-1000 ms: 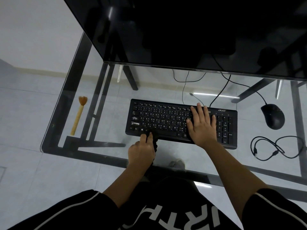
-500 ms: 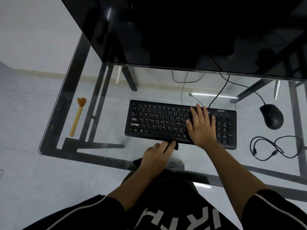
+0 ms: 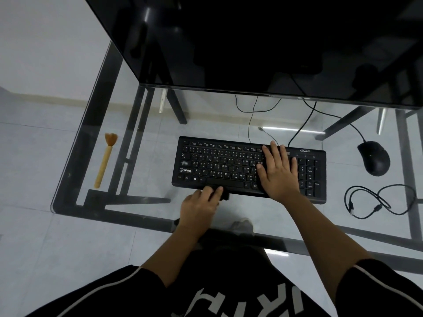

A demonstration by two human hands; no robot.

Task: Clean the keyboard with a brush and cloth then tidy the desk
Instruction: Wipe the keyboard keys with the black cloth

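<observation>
A black keyboard (image 3: 219, 163) lies in the middle of the glass desk (image 3: 146, 138). My left hand (image 3: 199, 207) grips a dark cloth (image 3: 225, 195) and presses it against the keyboard's front edge, below the space bar. Most of the cloth is hidden under my fingers. My right hand (image 3: 278, 172) rests flat on the keys, fingers spread, just left of the number pad. A tan brush (image 3: 104, 164) with a short tuft of bristles lies by itself at the desk's left side, well away from both hands.
A large dark monitor (image 3: 251, 42) overhangs the back of the desk. A black mouse (image 3: 374, 157) sits right of the keyboard, and a loose coiled black cable (image 3: 380, 201) lies in front of it. Cords run behind the keyboard.
My left hand slid the cloth right along the keyboard's front edge, then back left. My right hand stayed flat on the keys.
</observation>
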